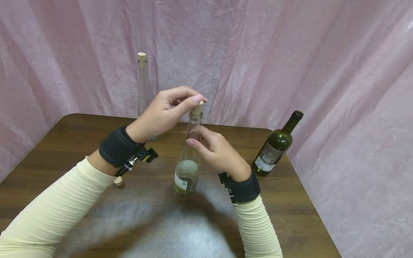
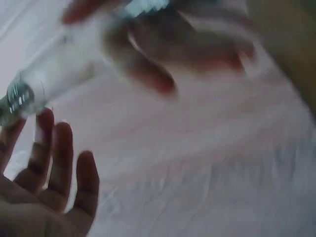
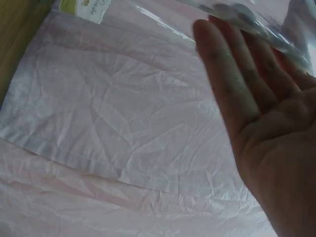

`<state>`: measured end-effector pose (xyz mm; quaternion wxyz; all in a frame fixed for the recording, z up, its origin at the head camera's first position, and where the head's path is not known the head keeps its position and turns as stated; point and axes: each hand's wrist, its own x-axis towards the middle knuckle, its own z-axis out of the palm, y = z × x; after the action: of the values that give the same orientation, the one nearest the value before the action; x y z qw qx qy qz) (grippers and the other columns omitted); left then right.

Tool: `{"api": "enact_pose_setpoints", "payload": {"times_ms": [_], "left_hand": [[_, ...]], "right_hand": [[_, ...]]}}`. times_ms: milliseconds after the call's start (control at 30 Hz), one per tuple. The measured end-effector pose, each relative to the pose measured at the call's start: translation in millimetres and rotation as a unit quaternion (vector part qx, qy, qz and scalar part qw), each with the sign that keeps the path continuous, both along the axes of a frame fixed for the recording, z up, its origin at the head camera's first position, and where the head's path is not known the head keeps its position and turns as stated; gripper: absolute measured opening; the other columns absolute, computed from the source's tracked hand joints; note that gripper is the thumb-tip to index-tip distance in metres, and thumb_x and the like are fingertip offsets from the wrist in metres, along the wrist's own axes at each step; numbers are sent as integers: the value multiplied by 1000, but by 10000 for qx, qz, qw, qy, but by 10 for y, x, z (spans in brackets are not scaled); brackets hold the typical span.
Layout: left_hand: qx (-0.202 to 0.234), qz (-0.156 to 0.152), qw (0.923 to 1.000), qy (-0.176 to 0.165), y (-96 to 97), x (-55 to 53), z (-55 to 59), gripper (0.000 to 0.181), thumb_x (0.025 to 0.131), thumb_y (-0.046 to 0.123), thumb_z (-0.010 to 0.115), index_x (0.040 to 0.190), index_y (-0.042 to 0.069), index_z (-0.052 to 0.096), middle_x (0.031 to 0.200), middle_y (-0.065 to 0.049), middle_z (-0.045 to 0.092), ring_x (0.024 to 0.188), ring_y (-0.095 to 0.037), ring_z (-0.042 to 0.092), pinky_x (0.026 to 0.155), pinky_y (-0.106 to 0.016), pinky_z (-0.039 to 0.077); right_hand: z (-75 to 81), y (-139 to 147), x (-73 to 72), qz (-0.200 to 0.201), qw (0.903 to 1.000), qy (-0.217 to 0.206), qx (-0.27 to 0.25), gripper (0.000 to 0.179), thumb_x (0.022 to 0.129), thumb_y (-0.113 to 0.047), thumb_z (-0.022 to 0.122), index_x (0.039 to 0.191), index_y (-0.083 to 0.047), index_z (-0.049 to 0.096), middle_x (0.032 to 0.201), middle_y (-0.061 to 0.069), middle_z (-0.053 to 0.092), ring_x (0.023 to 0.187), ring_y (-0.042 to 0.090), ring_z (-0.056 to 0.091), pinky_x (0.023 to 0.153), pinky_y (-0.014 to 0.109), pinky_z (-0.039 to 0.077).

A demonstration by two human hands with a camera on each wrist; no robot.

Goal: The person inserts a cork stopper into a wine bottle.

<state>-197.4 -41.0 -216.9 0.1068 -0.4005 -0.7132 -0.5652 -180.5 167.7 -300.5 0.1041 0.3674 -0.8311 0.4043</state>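
Note:
A clear glass bottle (image 1: 186, 154) with a pale label stands upright on the table, a cork (image 1: 196, 110) at its mouth. My left hand (image 1: 166, 111) pinches that cork between thumb and fingers. Lower down, my right hand (image 1: 221, 150) grips the bottle's neck. In the left wrist view my left hand (image 2: 54, 173) has its fingers at the bottle's top, while my right hand (image 2: 163, 49) is blurred. The right wrist view shows the fingers of my right hand (image 3: 261, 89) against the glass of the bottle (image 3: 163, 22). How deep the cork sits is hard to tell.
Behind my left hand stands a second clear bottle (image 1: 145, 84) with a cork (image 1: 142, 56) in its mouth. A loose cork (image 1: 118, 181) lies beside my left forearm. At the right edge of the wooden table (image 1: 300, 211) is a green wine bottle (image 1: 274, 145). Pink curtains (image 1: 258, 53) hang behind.

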Motion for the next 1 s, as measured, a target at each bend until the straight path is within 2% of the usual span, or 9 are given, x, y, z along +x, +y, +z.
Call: {"api": "enact_pose_setpoints", "payload": {"times_ms": [100,200,333,433,567,700,800,1000], "left_hand": [[350,-254,9947,-928,61,13,-39,35,106,32,61,118,2,74,118,-8,72,104,-26,65,95,-41,52],[534,-502,9848,-1577,105,13,-70,37,107,33,58,116,0,71,118,-13,70,105,-28,64,97,-44,51],[734,-891,9663,-2299,143,4,-102,39,108,34,53,114,-1,68,109,-20,68,103,-31,67,100,-44,50],[738,-1101,9539,-2693,154,-3,-131,40,107,40,50,113,3,65,101,-19,69,97,-31,69,96,-44,51],[706,-1529,9376,-3044,198,-2,-190,46,106,48,42,102,9,66,88,-14,68,85,-28,66,80,-41,49],[852,-1958,9246,-3156,271,10,-234,53,106,50,36,86,8,62,76,-10,56,72,-25,58,66,-37,41],[910,-1995,9241,-3128,298,15,-243,52,106,49,36,81,8,57,72,-9,48,68,-24,52,61,-36,36],[950,-2040,9234,-3108,288,39,-239,51,106,49,38,82,7,54,72,-9,46,68,-24,49,60,-37,32]], "right_hand": [[9,38,5,0,9992,-357,166,39,106,-44,57,125,-12,68,111,-7,71,102,9,67,90,32,54],[23,80,16,7,9976,-653,229,40,104,-45,60,127,-13,68,111,-8,72,103,9,68,91,32,54],[24,135,11,41,9951,-904,403,41,101,-48,64,126,-16,69,110,-9,73,106,8,69,92,32,55],[17,163,1,53,9919,-1088,652,44,99,-51,66,128,-17,69,111,-10,73,108,7,69,93,34,54],[14,185,5,-13,9868,-1351,898,52,98,-55,67,132,-15,69,114,-11,73,111,7,68,95,35,54],[22,199,27,-65,9856,-1438,884,53,97,-54,69,130,-12,69,112,-10,74,110,9,69,94,36,55],[21,196,41,-53,9866,-1409,825,52,97,-52,69,130,-12,69,111,-9,74,109,9,69,93,36,55],[35,188,81,20,9855,-1500,792,55,98,-52,68,136,-14,66,115,-9,73,110,7,69,92,31,55]]}}
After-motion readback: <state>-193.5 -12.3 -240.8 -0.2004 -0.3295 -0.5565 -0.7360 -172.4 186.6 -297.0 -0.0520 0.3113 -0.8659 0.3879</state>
